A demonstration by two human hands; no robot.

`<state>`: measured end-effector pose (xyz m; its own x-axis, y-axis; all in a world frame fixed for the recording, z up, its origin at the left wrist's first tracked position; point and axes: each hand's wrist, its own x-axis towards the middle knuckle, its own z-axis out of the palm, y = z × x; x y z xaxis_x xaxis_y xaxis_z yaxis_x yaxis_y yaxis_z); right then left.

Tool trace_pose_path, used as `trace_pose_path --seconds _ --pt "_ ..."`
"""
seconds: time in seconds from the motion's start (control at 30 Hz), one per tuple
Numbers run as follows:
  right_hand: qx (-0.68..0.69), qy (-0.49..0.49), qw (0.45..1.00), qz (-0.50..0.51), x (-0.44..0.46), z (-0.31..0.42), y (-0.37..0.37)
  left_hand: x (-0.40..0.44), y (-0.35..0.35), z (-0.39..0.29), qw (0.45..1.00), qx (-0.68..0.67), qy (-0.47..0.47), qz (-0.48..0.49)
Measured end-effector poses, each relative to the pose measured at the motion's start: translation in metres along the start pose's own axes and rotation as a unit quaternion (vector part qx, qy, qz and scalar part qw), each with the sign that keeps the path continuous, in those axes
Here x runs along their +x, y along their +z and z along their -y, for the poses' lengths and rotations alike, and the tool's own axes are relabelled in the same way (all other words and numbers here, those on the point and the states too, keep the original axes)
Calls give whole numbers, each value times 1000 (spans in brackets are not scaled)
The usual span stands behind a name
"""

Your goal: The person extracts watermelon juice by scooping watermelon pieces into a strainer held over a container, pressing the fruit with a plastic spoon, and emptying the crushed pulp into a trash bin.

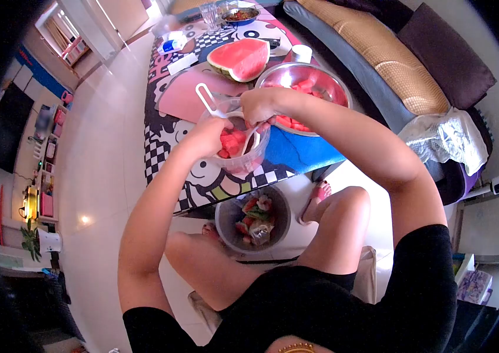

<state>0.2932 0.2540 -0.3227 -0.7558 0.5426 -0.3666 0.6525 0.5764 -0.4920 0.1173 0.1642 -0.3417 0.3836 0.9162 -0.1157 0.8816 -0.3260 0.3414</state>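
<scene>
A clear plastic tub (245, 165) with cut watermelon pieces (232, 142) stands near the table's front edge. My left hand (209, 136) is closed at the tub's left rim. My right hand (259, 109) is closed over the tub's far right side, fingers pointing down; what it pinches is hard to make out. A white looped handle (205, 95) sticks up behind my left hand, its lower end hidden. Just right of the tub is a steel bowl (273, 69) with more watermelon pieces, partly covered by my right forearm. A large watermelon wedge (240, 59) lies behind on a pink board (182, 97).
A grey bin (223, 215) with scraps stands on the floor between my legs, under the table edge. Farther back on the patterned table are a white jar (302, 53), a tissue pack (174, 44), a glass (209, 17) and a food dish (240, 16). A sofa (373, 65) borders the right side.
</scene>
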Motion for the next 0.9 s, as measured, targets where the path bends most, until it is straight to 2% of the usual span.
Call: trace_pose_path --seconds 0.03,0.1,0.2,0.23,0.3,0.33,0.37,0.43,0.5,0.67,0.7,0.77,0.83,0.9 --pt "-10 -101 994 -36 12 -14 6 -1 2 3 1000 7 16 -13" --pt "-30 -300 947 -106 46 -55 22 -6 -5 -6 997 -75 -29 -1" --pt "-37 -257 966 16 30 -70 11 -14 -14 -13 985 -158 -55 -33" --pt "-55 -392 917 -48 31 -71 10 -16 -16 -15 981 -180 -56 -51" --pt "12 -293 956 -19 7 -68 1 -19 -26 -22 979 -185 -47 -66" --pt "106 -165 981 -2 -17 -53 -5 -20 -31 -26 979 -187 -41 -72" --pt "175 -67 982 -1 -40 -38 -9 -20 -35 -30 976 -203 -38 -77" --pt "242 -7 970 -26 -66 -30 -14 -21 -41 -37 968 -232 -32 -87" --pt "289 22 955 -61 -86 -28 -18 -17 -46 -45 968 -224 -4 -111" --pt "245 65 961 -111 -132 -46 -46 15 -54 -78 976 -129 65 -164" --pt "281 66 951 -107 -140 -51 -50 26 -53 -84 973 -139 82 -168" --pt "250 55 959 -125 -148 -70 -56 50 -48 -91 965 -159 114 -176" --pt "253 55 952 -165 -155 -90 -52 73 -38 -97 958 -133 143 -210" --pt "247 62 949 -185 -159 -109 -45 93 -25 -98 965 -82 139 -205"
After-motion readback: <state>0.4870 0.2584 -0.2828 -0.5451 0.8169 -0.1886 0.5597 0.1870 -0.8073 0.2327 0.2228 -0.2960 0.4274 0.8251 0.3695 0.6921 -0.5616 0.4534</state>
